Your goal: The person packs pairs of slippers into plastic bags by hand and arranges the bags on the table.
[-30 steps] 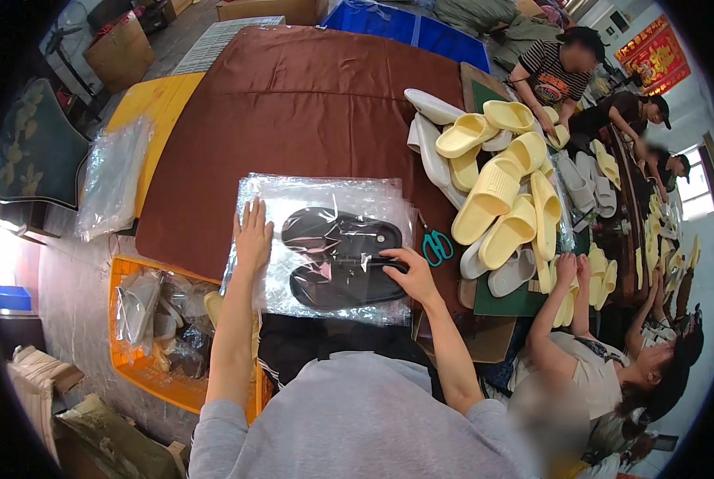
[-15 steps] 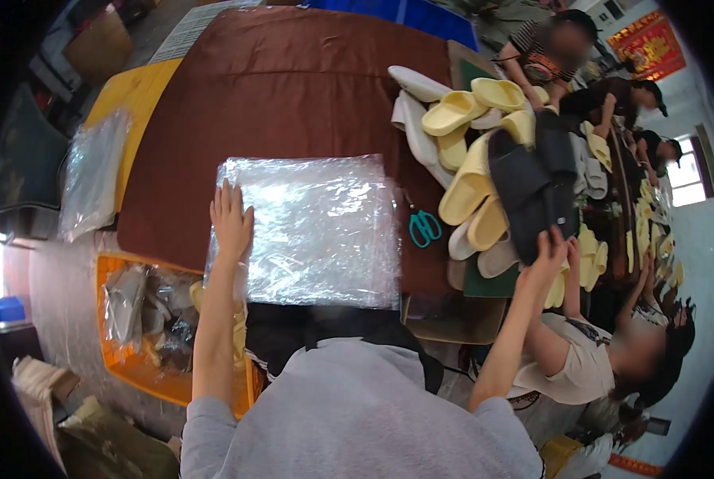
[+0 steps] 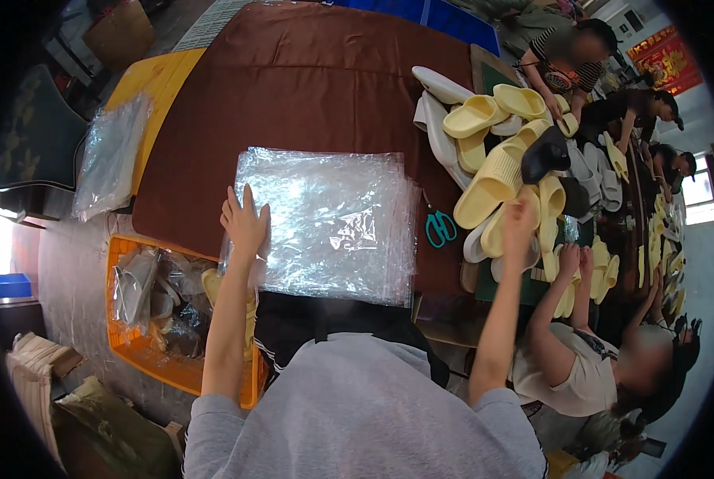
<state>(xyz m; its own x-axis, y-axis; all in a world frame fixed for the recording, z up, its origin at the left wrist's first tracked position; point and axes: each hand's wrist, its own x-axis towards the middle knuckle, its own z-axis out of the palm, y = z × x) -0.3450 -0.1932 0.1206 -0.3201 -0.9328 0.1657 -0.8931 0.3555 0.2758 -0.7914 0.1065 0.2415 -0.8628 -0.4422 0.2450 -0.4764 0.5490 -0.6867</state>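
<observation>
A stack of clear plastic bags [image 3: 325,223] lies on the table in front of me. My left hand [image 3: 247,225] rests on its left edge with the fingers spread. My right hand [image 3: 520,225] is over the slipper pile, at a pale yellow slipper [image 3: 492,188]. Its fingers are blurred, and whether they grip a slipper is unclear. Just beyond that hand a black slipper [image 3: 544,154] lies tilted on the pile. White slippers [image 3: 439,132] lie along the pile's left side.
Teal-handled scissors [image 3: 441,229] lie between bags and pile on the brown-covered table [image 3: 325,96]. An orange crate [image 3: 121,331] holding bagged slippers stands at my lower left. More bags [image 3: 113,156] lie on a yellow surface. A co-worker [image 3: 568,355] sits close on my right.
My right hand has let go of the black slippers and moved left to the yellow ones. The black pair now lies farther back. My left hand stays on the bags; the view has shifted.
</observation>
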